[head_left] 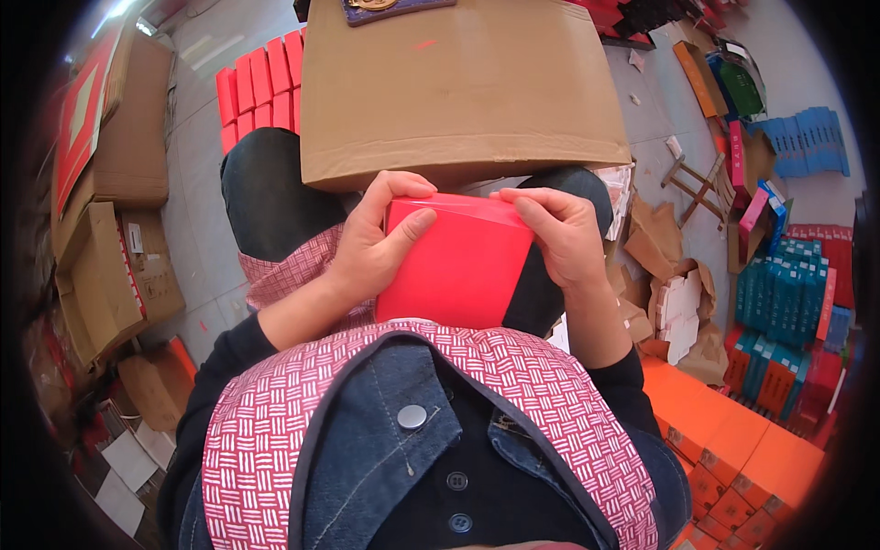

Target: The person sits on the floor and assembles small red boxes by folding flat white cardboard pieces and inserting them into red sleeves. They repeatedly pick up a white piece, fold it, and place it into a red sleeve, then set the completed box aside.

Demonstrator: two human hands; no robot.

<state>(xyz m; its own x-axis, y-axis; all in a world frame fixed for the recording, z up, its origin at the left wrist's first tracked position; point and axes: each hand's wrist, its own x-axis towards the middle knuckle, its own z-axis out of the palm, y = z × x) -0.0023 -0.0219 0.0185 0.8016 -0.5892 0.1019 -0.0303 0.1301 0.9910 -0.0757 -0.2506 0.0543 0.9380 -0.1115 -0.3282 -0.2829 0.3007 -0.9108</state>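
Observation:
A bright red paper box (454, 266) rests in my lap, its broad smooth face turned up and a narrow folded edge along its far side. My left hand (380, 234) holds the far left corner, with the thumb on the face and the fingers curled over the edge. At the far right corner my right hand (564, 229) pinches the edge between thumb and fingers. The underside of the box is hidden. Just beyond both hands stands a large brown cardboard carton (458, 92).
A dark plaque-like piece (394, 9) lies on the carton's far edge. Rows of red boxes (261, 82) stand on the floor at the left. Open cartons (101, 275) sit farther left. Orange boxes (733, 431), teal boxes (779, 289) and a small wooden stool (697, 188) are at the right.

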